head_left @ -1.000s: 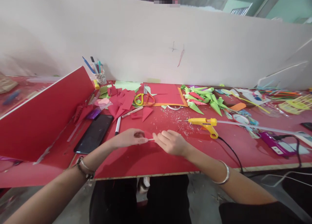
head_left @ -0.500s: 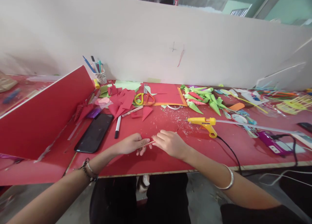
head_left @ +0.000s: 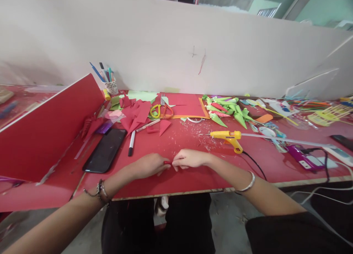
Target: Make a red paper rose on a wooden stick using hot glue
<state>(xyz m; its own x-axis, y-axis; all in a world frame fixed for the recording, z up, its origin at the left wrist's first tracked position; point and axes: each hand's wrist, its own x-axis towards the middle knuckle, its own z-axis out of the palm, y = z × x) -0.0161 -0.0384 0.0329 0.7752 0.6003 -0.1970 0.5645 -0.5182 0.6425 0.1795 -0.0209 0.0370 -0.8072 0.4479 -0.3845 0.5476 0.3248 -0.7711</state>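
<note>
My left hand (head_left: 152,165) is closed low over the red table near its front edge. A small red piece (head_left: 167,162), seemingly rolled paper, pokes out between its thumb and fingers. My right hand (head_left: 190,159) meets it fingertip to fingertip, its fingers curled down and pressed together; whatever they pinch is hidden. Beyond the left hand lie a white marker with a black cap (head_left: 131,143) and a black phone (head_left: 105,151). A yellow glue gun (head_left: 226,135) with a long glue stick lies on its side past the right hand.
Red paper scraps (head_left: 139,116), scissors with yellow and orange handles (head_left: 160,111) and green paper cones (head_left: 230,108) lie along the back. A red board (head_left: 52,132) leans at left near a pen cup (head_left: 111,87). A purple power strip (head_left: 305,158) and cables are at right.
The thin stick seen between my fingers is now out of sight, and a red piece shows there instead. Both hands have turned knuckles up. The view has shifted slightly.
</note>
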